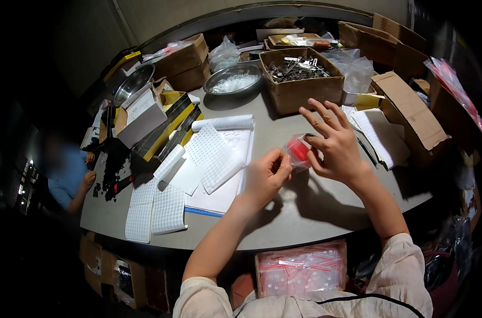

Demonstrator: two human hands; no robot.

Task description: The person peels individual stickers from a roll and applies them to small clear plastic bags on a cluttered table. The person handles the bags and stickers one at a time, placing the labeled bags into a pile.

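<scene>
Between my two hands, above the table, is a small clear plastic bag [303, 162] with a red object [298, 150] inside, whose kind I cannot make out. My left hand [270, 175] pinches the bag's left edge, its fingers curled in. On the other side my right hand [333, 143] grips the bag with thumb and forefinger, while its remaining fingers are raised and spread. Just left of my left hand lie sheets of small round white stickers [217, 156] on a paper pad [214, 199].
Behind my hands stands a carton of dark metal parts [304, 95], beside a metal bowl of clear small pieces [233, 85]. Cardboard boxes [408, 108] line the right side. A box of clear bags [302, 273] sits at my lap. Another person [69, 175] works at the left.
</scene>
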